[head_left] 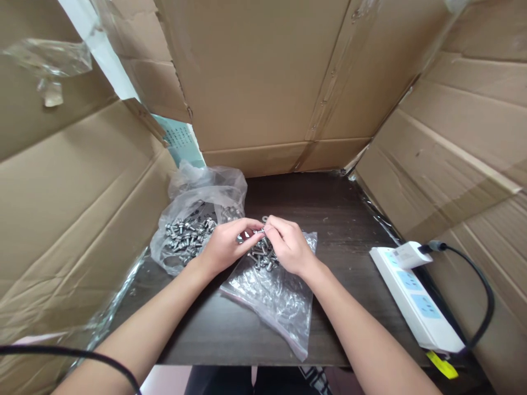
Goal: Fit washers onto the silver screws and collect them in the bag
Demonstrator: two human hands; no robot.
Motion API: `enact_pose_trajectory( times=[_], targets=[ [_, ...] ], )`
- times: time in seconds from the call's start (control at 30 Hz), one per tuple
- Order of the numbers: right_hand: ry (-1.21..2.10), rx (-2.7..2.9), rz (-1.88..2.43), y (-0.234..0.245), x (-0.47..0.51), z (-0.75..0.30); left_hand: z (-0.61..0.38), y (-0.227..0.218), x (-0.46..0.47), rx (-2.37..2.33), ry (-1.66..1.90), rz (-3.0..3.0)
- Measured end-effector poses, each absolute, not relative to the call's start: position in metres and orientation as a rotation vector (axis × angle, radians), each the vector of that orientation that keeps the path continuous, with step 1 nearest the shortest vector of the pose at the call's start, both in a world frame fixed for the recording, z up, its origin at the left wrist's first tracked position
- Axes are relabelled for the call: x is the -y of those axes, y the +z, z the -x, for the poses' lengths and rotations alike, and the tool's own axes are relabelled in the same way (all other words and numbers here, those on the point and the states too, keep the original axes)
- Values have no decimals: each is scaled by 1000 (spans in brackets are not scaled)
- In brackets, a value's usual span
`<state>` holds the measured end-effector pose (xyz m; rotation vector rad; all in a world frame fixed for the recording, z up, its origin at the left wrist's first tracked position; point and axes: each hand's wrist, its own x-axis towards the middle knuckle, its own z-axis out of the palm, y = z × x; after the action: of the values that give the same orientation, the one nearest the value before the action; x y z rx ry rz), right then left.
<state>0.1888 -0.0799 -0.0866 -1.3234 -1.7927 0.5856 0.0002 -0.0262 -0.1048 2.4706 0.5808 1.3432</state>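
Observation:
Over the middle of the table, my left hand (228, 241) and my right hand (287, 240) meet at the fingertips, both closed in a pinch. A small shiny metal bolt (263, 230) shows between them, mostly covered by fingers. Just below lies a small heap of bolts (263, 260) on a clear flat zip bag (284, 312). Left of my left hand, a crumpled plastic bag (224, 184) stands open, with many loose bolts (187, 237) inside. A small pale ring-like piece (264, 219) lies just beyond my fingertips, partly hidden.
Cardboard walls (263, 77) enclose the dark wooden table (317, 197) at the back and both sides. A white power strip (415, 296) lies at the right, with a plugged-in adapter (407, 255) and black cable (488, 285). Another black cable (74, 353) crosses the lower left.

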Motion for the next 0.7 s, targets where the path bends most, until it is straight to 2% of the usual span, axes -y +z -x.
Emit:
enact_pose_trajectory(
  times=[0.7],
  targets=[
    [550, 1796, 1369, -88, 79, -189, -1, -106, 26, -618, 1281, -2373]
  ],
)
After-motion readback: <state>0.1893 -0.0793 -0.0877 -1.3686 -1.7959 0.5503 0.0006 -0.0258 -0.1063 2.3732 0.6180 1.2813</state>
